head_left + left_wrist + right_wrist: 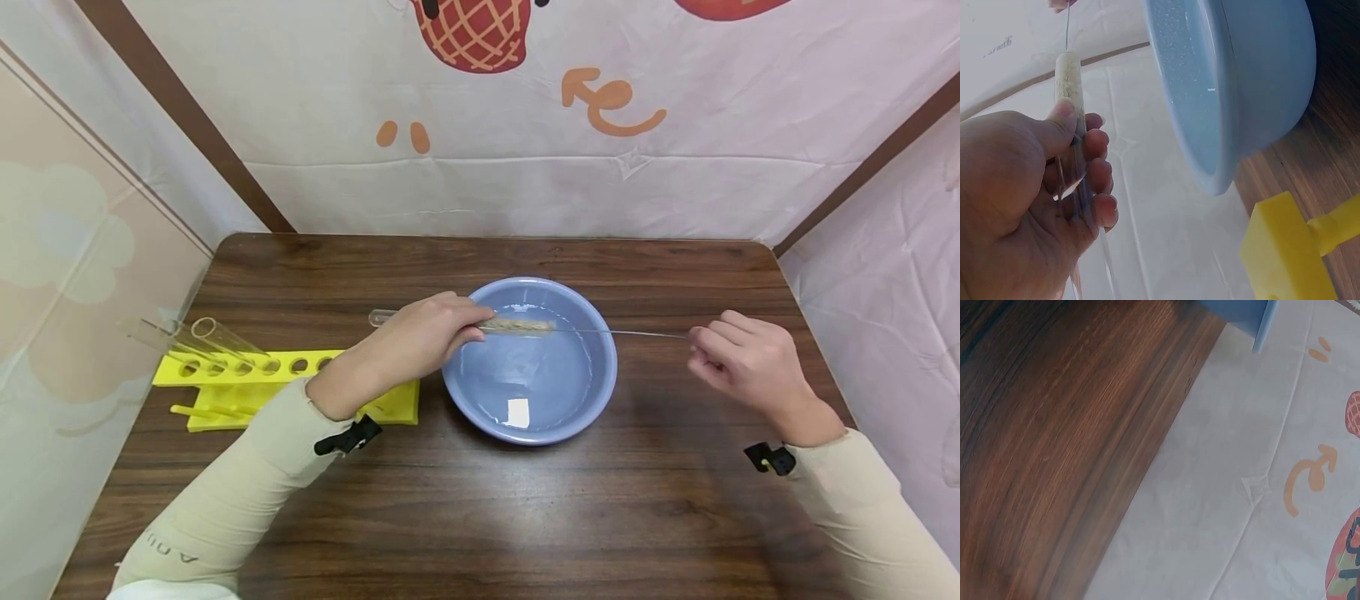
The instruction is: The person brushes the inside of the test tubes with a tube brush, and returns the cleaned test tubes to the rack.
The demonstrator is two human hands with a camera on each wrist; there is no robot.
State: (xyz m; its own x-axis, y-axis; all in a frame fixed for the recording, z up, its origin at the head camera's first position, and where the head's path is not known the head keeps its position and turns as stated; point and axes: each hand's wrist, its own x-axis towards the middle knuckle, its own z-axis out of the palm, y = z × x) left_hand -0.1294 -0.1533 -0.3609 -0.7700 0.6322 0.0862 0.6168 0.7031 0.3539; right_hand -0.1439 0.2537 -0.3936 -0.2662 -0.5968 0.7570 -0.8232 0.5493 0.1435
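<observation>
Over the blue basin (pixel 480 400), my left hand (pixel 431 333) grips a clear glass test tube (pixel 381 317) lying almost level. Its rounded end sticks out to the left, past the hand. Pale bristles of a test tube brush (pixel 517 326) show inside the tube's mouth end; in the left wrist view the thumb presses beside the bristles (pixel 1069 75). The brush's thin wire handle (pixel 637 333) runs right to my right hand (pixel 750 362), whose curled fingers pinch its end. Water lies in the basin beneath. The right hand is out of the right wrist view.
A yellow test tube rack (pixel 300 400) stands left of the basin, partly behind my left forearm. Several glass tubes (pixel 225 337) lean in its left holes. The wooden table (pixel 525 517) ends at a printed cloth wall (pixel 525 200).
</observation>
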